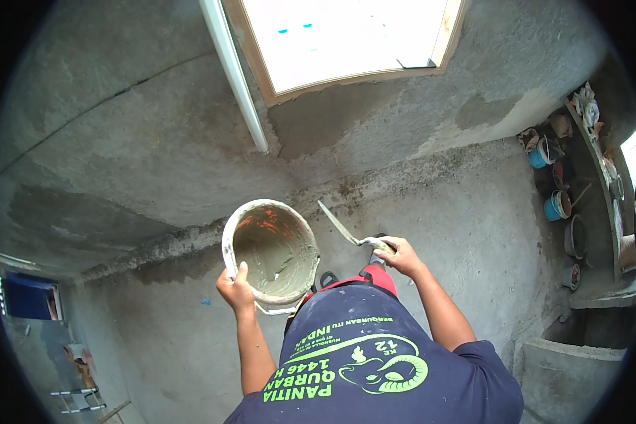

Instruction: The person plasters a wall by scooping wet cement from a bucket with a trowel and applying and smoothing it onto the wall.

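Observation:
My left hand (237,288) grips the rim of a bucket (315,249), its thumb over the edge and its fingers underneath. The bucket is tilted so that its mouth faces up toward me. Wet grey mortar (279,265) coats its bottom and sides, with some orange showing through on the far inner wall. To the right of the bucket, my right hand (401,256) is closed around the handle of a pointing trowel (340,225). The trowel's blade points up and left, apart from the bucket.
Ahead rises a grey plastered wall (148,141) with damp patches, a white pipe (234,78) and a wood-framed window (360,76). Blue buckets (555,206) and a basin (575,237) stand at the right, beside a concrete counter (604,300). A ladder (79,400) shows at lower left.

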